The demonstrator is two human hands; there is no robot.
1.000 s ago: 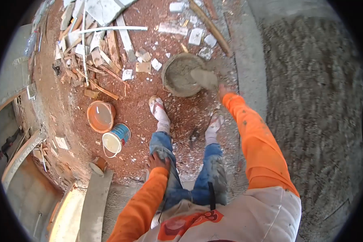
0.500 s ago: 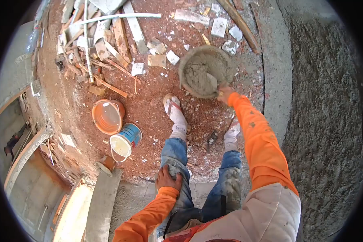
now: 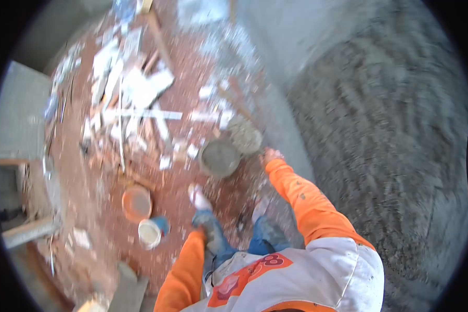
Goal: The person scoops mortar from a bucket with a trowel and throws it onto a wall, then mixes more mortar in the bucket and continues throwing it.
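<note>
My right hand (image 3: 271, 154) is closed on a trowel, held out past the bucket's right side. A rounded lump of grey mortar (image 3: 244, 134) covers the blade, so little of the trowel itself shows. Just left of it stands the round bucket (image 3: 219, 158) with wet mortar inside. My left hand (image 3: 198, 228) is down at my left knee, smeared by motion and mostly hidden by the orange sleeve, so its fingers cannot be made out.
An orange bucket (image 3: 137, 203) and a blue-and-white pail (image 3: 151, 233) stand to the left on reddish dirt. Wood scraps and broken pieces (image 3: 135, 99) lie in a pile beyond. Rough grey mortar covers the wall (image 3: 385, 156) on the right.
My right hand has lifted the trowel out of the bucket, with mortar on it. I stand more upright, my view has swung, and my left hand is still by my left leg.
</note>
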